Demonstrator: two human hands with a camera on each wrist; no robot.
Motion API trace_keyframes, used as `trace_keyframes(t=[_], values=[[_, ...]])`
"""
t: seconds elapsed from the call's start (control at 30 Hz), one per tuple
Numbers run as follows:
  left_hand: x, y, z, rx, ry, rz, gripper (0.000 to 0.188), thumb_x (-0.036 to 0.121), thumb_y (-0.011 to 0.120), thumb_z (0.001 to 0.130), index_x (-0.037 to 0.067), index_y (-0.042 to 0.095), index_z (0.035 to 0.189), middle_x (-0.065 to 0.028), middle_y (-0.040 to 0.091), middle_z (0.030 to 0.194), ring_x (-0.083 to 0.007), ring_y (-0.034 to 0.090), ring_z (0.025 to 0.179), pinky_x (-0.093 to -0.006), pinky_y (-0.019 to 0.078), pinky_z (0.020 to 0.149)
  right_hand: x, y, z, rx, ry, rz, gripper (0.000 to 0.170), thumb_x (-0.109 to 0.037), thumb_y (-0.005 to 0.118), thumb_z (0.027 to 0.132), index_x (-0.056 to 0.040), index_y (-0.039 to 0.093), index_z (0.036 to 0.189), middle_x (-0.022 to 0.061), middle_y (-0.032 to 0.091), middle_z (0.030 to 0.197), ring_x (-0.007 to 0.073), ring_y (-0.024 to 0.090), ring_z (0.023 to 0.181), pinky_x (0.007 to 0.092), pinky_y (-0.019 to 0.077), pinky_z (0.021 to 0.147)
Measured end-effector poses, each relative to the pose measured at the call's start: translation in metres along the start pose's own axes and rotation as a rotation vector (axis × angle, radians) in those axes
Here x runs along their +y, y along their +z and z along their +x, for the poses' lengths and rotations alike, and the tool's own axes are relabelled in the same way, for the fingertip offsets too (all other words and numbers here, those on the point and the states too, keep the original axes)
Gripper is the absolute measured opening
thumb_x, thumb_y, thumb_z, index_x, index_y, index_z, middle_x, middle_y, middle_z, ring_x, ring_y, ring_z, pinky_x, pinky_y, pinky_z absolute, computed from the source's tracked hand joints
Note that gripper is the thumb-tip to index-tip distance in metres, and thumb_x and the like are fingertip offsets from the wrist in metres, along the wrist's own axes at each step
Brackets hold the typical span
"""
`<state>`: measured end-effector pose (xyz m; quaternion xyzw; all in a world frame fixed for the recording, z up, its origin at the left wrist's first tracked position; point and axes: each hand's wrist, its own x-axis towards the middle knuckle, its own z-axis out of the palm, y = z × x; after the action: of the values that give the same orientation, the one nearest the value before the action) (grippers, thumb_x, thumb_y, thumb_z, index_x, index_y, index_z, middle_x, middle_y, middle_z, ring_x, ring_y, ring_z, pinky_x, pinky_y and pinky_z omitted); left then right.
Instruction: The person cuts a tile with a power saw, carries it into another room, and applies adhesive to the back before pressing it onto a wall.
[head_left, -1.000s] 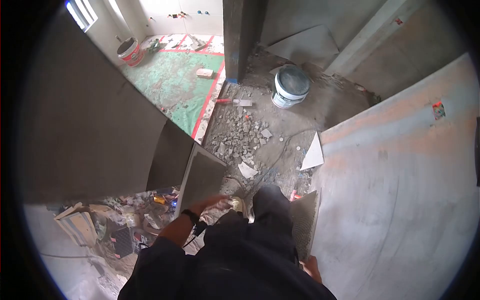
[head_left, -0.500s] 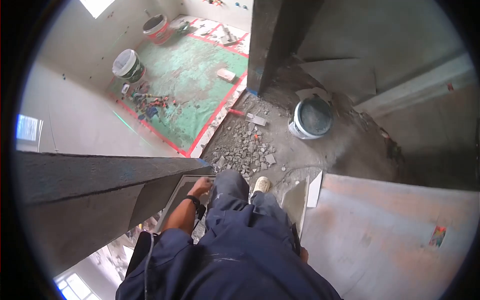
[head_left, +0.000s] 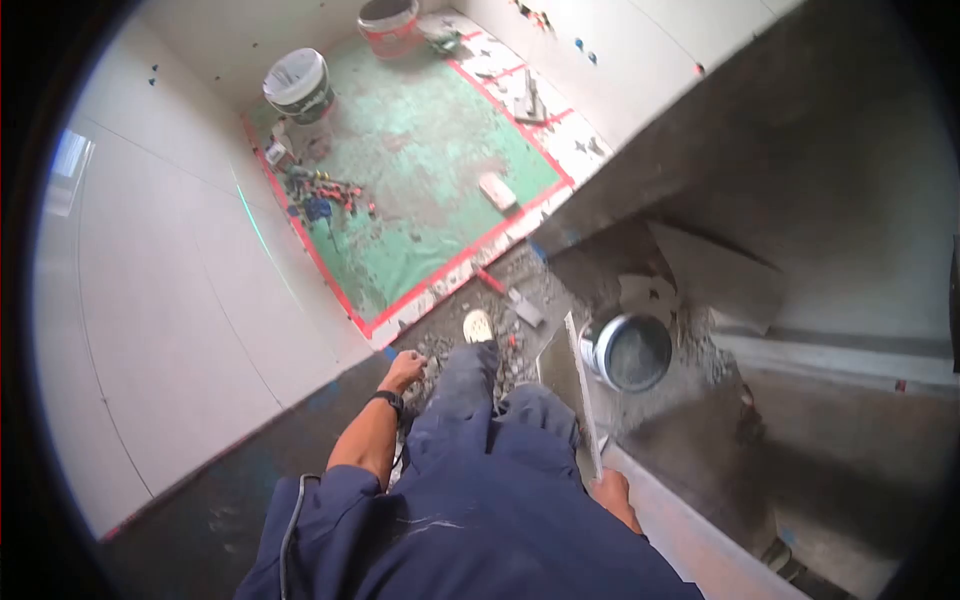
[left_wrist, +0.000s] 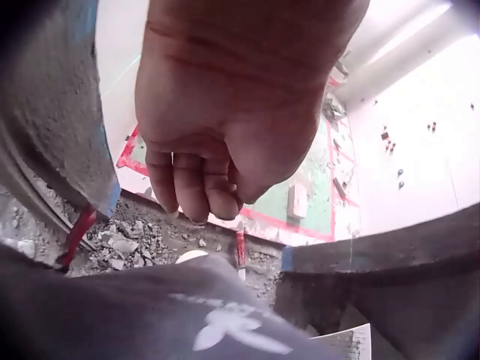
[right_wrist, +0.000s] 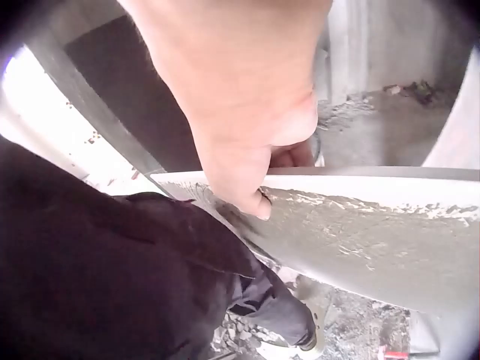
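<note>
My right hand (head_left: 615, 497) grips the edge of a large tile (head_left: 568, 385), carried upright at my right side. In the right wrist view the thumb presses on the tile's back, which is coated with grey mortar (right_wrist: 360, 240), and the other fingers are mostly hidden behind its far face. On the other side, my left hand (head_left: 404, 370) hangs beside my left leg with loosely curled fingers (left_wrist: 191, 187) and holds nothing. A red-handled trowel (head_left: 522, 308) lies on the rubble ahead of my shoe (head_left: 478, 325).
A lidded bucket (head_left: 638, 352) stands right beyond the tile. Ahead, a red-taped green sheet (head_left: 420, 220) covers the room's floor, with a white bucket (head_left: 298, 85), a red-and-white bucket (head_left: 390, 30), scattered tools (head_left: 325, 195) and a pale block (head_left: 497, 191) on it. A dark door frame (head_left: 250, 460) borders the left.
I have stepped forward toward the green-covered room, and the view has turned. The tile has come along in my right hand, past the leaning grey panel. My left hand has swung forward.
</note>
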<state>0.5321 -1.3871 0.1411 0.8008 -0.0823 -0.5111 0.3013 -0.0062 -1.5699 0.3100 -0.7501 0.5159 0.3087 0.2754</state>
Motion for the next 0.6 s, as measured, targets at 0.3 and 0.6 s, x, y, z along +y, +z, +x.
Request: trace_keyframes(t=[0.3, 0.6], values=[[0.083, -0.117, 0.018, 0.301, 0.058, -0.519, 0.029, 0.029, 0.064, 0.094, 0.005, 0.060, 0.078, -0.0045, 0.060, 0.061, -0.0143, 0.056, 0.052, -0.0316, 0.0461, 0.051, -0.130, -0.171, 0.134, 0.069, -0.256, -0.077, 0.034, -0.027, 0.067, 0.079, -0.0015, 0.070, 0.101, 0.0265, 0.069, 0.093, 0.0455, 0.066, 0.094, 0.0529, 0.0514, 0.082], [0.000, -0.109, 0.030, 0.330, -0.337, -0.570, 0.027, 0.025, 0.061, 0.095, 0.008, 0.058, 0.074, -0.0034, 0.059, 0.059, -0.0144, 0.053, 0.046, -0.0315, 0.0402, 0.043, -0.265, -0.262, 0.237, 0.008, -0.297, 0.009, 0.033, -0.024, 0.064, 0.080, -0.0045, 0.070, 0.107, 0.0267, 0.068, 0.094, 0.0445, 0.066, 0.094, 0.0502, 0.0506, 0.080]])
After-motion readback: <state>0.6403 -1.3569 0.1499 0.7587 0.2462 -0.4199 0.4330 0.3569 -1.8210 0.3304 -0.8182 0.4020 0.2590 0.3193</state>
